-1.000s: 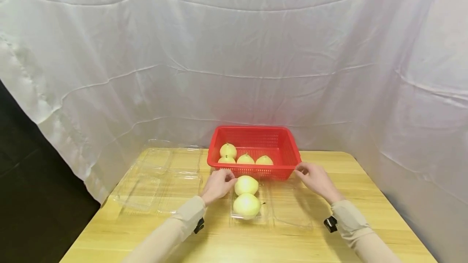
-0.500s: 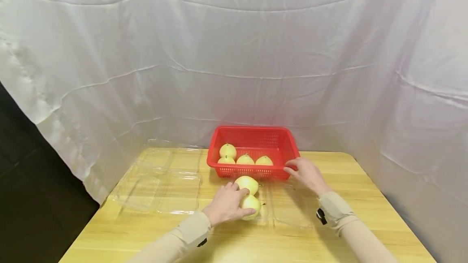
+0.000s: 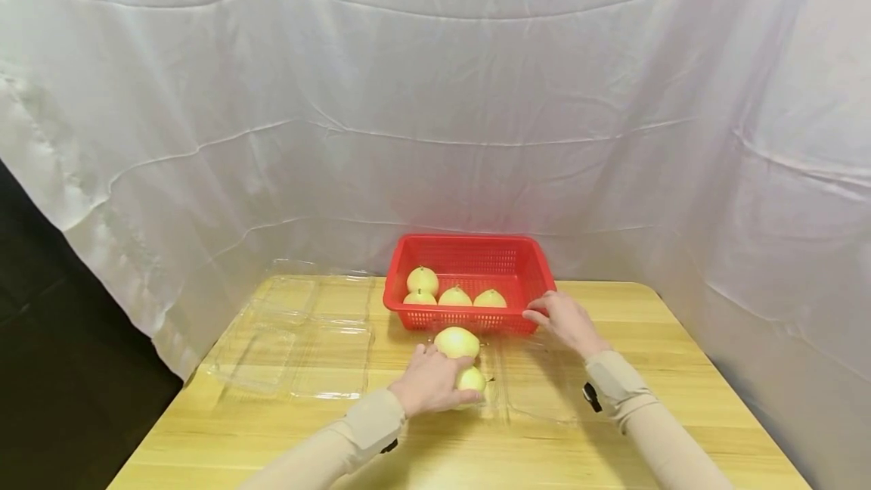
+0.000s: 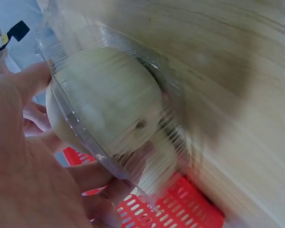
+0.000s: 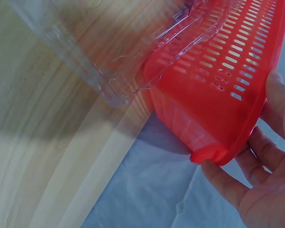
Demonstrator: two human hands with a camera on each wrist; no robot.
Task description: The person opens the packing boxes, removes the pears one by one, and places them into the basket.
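Two pale yellow pears sit one behind the other in a clear plastic clamshell box point(image 4: 80, 123) at mid-table. Of these, the far pear point(image 3: 457, 342) shows well, while the near pear point(image 3: 471, 381) is partly covered by my left hand point(image 3: 435, 380). That hand's thumb and fingers reach over the box rim and grip the near pear point(image 4: 107, 95) from both sides. With my right hand point(image 3: 565, 318) I hold the front right corner of a red plastic basket point(image 5: 204, 90), fingers and thumb at its rim. Several more pears point(image 3: 456, 296) lie inside the basket.
The box's unfolded lid point(image 3: 540, 384) lies flat to its right, beneath my right hand. More open clear boxes point(image 3: 330, 361) spread over the table's left side. A pale curtain point(image 3: 476, 97) hangs behind and around the wooden table point(image 3: 435, 460).
My left hand has moved from beside the far pear toward me and right, onto the near pear. My right hand has shifted slightly left at the basket's corner.
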